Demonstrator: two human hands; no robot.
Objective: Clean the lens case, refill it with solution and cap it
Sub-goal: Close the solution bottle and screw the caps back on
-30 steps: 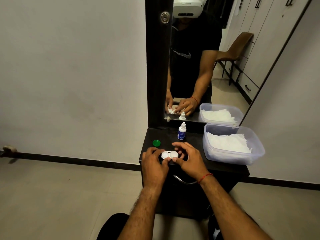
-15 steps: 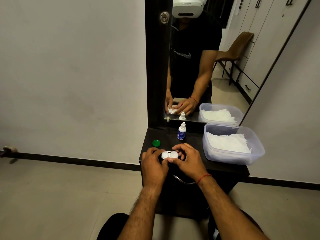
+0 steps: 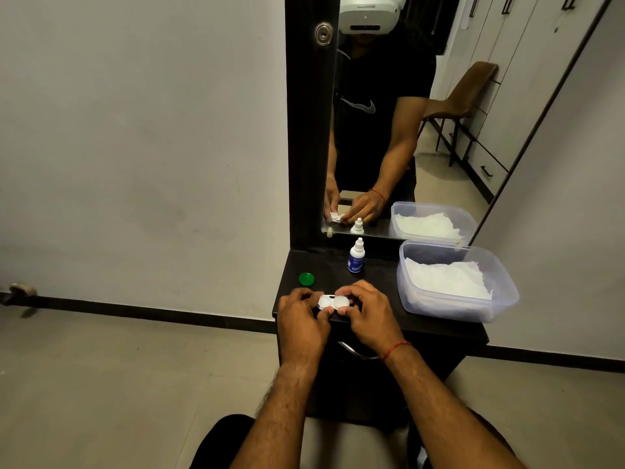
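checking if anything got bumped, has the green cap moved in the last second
No. The green cap lies in the same spot near the back left corner of the dark tabletop, left of the solution bottle, untouched by either hand.

Case (image 3: pixel 334 302) sitting at the front edge of the cabinet top (image 3: pixel 378 282), left hand (image 3: pixel 302 324) gripping its left end, right hand (image 3: pixel 370 316) its right. Cap (image 3: pixel 306 279) lying behind-left, bottle (image 3: pixel 356 256) standing behind by the mirror (image 3: pixel 389 130), tub (image 3: pixel 456 282) sitting right, tissue (image 3: pixel 446 277) lying inside.
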